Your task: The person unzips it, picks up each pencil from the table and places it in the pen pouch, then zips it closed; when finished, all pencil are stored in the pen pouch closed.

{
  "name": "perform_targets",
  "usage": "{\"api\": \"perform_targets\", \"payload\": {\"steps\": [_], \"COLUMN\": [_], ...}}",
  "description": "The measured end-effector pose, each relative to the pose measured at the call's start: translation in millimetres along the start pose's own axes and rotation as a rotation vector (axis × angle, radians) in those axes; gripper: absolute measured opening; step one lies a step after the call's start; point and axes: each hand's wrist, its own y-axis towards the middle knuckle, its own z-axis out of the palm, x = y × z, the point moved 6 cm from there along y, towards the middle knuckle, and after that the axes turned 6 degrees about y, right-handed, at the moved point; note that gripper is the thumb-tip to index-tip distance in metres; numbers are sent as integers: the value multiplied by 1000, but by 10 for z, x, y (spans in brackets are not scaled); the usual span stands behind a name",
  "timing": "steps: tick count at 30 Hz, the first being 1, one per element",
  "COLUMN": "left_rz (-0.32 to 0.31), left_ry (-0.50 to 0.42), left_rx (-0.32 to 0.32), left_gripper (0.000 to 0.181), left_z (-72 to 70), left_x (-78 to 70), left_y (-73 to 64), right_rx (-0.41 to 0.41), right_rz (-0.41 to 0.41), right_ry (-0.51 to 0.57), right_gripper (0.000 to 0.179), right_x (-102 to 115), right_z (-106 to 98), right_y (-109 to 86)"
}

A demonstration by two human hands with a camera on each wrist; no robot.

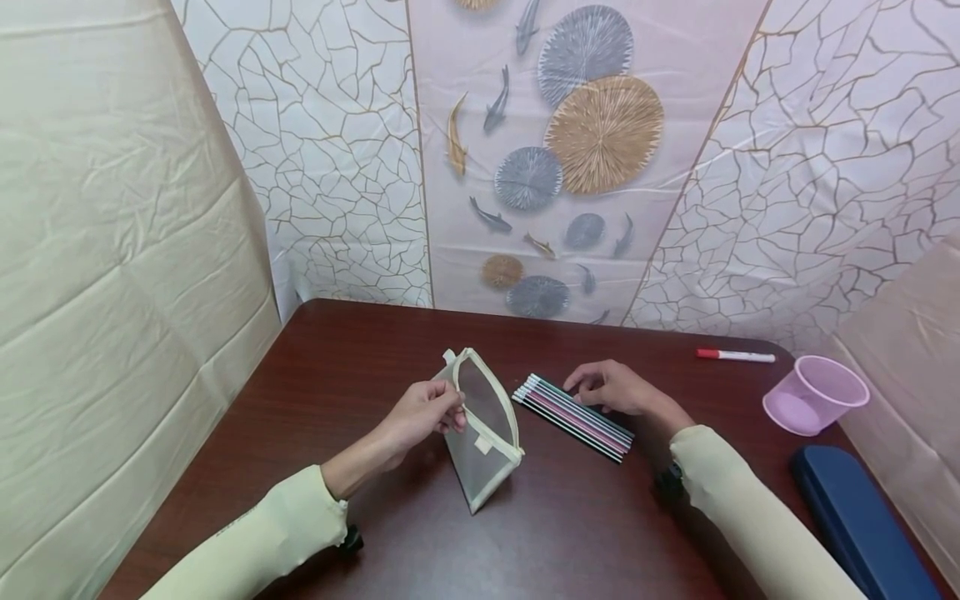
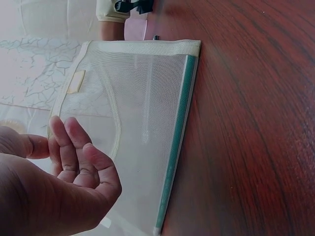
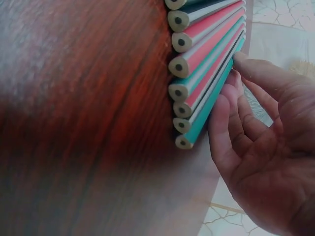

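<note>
A cream-edged mesh zip pouch (image 1: 471, 471) stands on the table with its mouth spread apart. My left hand (image 1: 423, 414) pinches the pouch's near rim between thumb and fingers. Through the mesh in the left wrist view, a green pencil (image 2: 178, 115) lies along the pouch's bottom edge. To the right, unsharpened pencils (image 1: 573, 419) in green, pink and black stripes lie side by side in a slanted row. My right hand (image 1: 611, 388) is at the row's far side, thumb and fingertips on the outermost green pencil (image 3: 206, 115), which still lies against the others.
A red-capped white marker (image 1: 735, 356) lies near the table's back right edge. Beside it is a tilted pink cup (image 1: 802, 400), and a dark blue case (image 1: 858, 517) lies along the right edge. Patterned cloth hangs behind the table (image 1: 360, 342).
</note>
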Motion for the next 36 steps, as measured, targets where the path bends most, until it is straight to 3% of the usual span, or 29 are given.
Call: {"api": "perform_targets", "payload": {"steps": [9, 23, 29, 36], "left_rz": [4, -12, -17, -22], "left_ry": [5, 7, 9, 13], "left_rx": [2, 3, 0, 7], "left_gripper": [18, 19, 19, 18], "left_z": [5, 50, 43, 47], "left_x": [-9, 17, 17, 29], "left_y": [1, 16, 14, 18], "right_rx": [-89, -35, -44, -158], "right_rz": [-18, 35, -4, -103], "right_ry": [-263, -444, -522, -579], "right_gripper": [21, 22, 28, 31], "right_x": [128, 180, 236, 501], "right_z": [-36, -34, -65, -111], "right_y": [-5, 96, 102, 51]}}
